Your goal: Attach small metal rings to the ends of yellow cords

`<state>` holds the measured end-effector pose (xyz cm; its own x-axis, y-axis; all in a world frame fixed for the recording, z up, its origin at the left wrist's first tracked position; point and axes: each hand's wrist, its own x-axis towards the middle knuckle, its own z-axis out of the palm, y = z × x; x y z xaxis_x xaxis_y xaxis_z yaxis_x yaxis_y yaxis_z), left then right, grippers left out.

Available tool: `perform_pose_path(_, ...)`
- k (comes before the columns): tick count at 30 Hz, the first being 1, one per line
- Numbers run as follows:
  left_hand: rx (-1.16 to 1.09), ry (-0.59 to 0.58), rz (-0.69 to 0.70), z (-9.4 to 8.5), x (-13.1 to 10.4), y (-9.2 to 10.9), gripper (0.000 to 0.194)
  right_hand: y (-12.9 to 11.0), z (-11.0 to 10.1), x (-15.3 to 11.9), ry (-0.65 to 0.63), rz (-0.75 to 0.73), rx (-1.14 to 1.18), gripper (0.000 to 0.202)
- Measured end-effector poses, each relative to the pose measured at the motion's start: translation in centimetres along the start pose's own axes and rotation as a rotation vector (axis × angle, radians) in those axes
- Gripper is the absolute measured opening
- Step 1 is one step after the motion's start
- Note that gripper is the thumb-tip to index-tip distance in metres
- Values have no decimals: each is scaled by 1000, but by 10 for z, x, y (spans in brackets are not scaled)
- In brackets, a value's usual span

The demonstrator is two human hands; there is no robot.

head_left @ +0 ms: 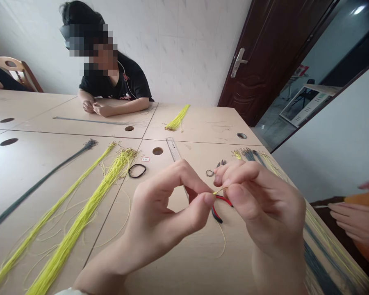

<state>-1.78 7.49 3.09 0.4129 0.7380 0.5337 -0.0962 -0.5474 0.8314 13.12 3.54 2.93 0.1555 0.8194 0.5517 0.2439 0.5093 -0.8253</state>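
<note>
My left hand pinches a thin yellow cord between thumb and forefinger. The thumb and fingers of my right hand are closed on a small gold-coloured piece at the cord's end; its exact shape is too small to make out. A loose length of the cord hangs below the fingertips. Behind my hands, pliers with red and black handles lie on the table, partly hidden. A clear ruler and a small metal ring lie beyond.
Yellow cord bundles and a dark grey-green bundle stretch along the left, near a black band. More bundles line the right edge. Another yellow bundle lies farther back. One person sits opposite; another's hand shows at right.
</note>
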Motion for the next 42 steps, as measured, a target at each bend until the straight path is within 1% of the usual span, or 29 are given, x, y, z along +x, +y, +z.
perform_pose_path(2,-4,-3,-7,1,0,0,14,-1,0,1,9,19,0,13)
perform_pose_path(6,-9,4,-35,2,2,-3,15,-5,0,2,12,111,-62,12)
perform_pose_path(10,-17,5,-81,4,2,-4,17,-7,-1,2,30,69,-63,16)
perform_pose_path(14,-37,-15,-92,5,1,-2,17,-7,-2,1,6,125,-94,15)
perform_pose_path(20,-35,-20,-98,7,0,-2,17,0,-1,4,27,3,-45,16)
perform_pose_path(24,-23,-18,-88,7,1,-4,18,-3,-1,4,0,75,-60,14)
perform_pose_path(26,11,-12,-72,7,1,-4,18,-5,0,2,14,77,-59,13)
perform_pose_path(29,125,19,-10,5,1,-4,16,-5,2,-2,38,-9,-55,8)
perform_pose_path(31,204,53,62,4,1,-4,15,-4,4,-3,31,-57,-84,7)
perform_pose_path(33,266,75,143,4,0,-5,13,-4,4,-4,23,-82,-125,7)
perform_pose_path(35,314,85,194,4,-1,-6,12,-5,3,-3,18,-92,-159,7)
perform_pose_path(39,351,102,198,5,-2,-9,14,-8,2,-4,-8,-76,-183,6)
perform_pose_path(42,371,101,211,4,-2,-13,10,-10,0,-5,-49,-34,-178,7)
